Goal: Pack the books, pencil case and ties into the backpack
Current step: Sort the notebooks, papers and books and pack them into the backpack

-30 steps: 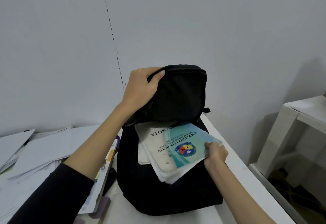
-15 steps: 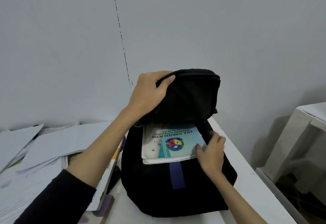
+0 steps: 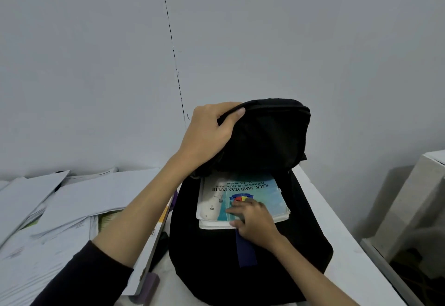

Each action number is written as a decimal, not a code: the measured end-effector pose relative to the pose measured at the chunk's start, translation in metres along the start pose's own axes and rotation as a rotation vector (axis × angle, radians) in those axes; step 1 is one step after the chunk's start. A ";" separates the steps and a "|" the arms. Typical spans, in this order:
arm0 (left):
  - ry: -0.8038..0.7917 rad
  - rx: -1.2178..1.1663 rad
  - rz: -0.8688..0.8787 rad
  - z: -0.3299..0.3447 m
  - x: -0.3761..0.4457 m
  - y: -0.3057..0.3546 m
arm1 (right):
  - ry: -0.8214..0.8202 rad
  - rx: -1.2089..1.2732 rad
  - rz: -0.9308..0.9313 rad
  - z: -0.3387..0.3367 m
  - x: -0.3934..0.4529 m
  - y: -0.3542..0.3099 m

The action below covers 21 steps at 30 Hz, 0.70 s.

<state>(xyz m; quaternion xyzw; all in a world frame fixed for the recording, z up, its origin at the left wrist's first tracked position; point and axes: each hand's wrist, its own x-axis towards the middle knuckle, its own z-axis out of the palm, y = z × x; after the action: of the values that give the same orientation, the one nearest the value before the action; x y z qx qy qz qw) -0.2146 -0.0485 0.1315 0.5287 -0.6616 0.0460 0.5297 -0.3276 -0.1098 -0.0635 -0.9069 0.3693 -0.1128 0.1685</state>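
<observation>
Lower left of frame: a dark sleeve [image 3: 79,279] on the left forearm, which rises diagonally toward the centre. Lower right: the bare right forearm comes in from the bottom edge.

Centre, low: black backpack [image 3: 243,269] standing on a white desk [image 3: 342,238], its main opening facing the camera. A dark blue strip [image 3: 245,250] runs down its front panel.

Right hand [image 3: 255,221], centre frame, lies on the stack of books [image 3: 240,199], fingers extended and pressing flat on the top cover near its lower edge; it grips nothing. The books sit in the mouth of the backpack, partly inside, lower edges still outside the opening. Top cover is white and light blue with a coloured crest and upside-down print reading "S.M.K. JAMBATAN PUTIH".

Left of the backpack: loose papers [image 3: 60,209] spread over the desk, a thick book [image 3: 154,240] on edge against the backpack's side, a purple object [image 3: 149,286] at its lower end.

Above centre: left hand [image 3: 209,134] grips the backpack's top flap [image 3: 267,132], thumb curled over its edge, lifting it clear of the opening.

Right edge: white furniture [image 3: 414,199] beside the desk. Behind everything, a pale grey wall [image 3: 96,64] with a thin dashed line [image 3: 173,50] running down it.
</observation>
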 end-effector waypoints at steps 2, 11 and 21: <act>0.007 -0.003 -0.019 0.000 0.000 -0.003 | 0.005 -0.014 0.030 -0.003 -0.004 0.002; 0.001 -0.045 -0.043 0.008 -0.002 -0.009 | 0.053 -0.108 0.252 -0.015 -0.023 0.040; -0.053 -0.036 -0.182 0.014 -0.024 -0.034 | 0.833 0.078 -0.136 -0.028 -0.038 0.009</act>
<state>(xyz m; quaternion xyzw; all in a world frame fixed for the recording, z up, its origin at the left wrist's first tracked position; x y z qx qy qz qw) -0.2009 -0.0561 0.0903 0.5780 -0.6255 -0.0282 0.5233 -0.3686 -0.0949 -0.0445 -0.7992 0.3406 -0.4944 0.0311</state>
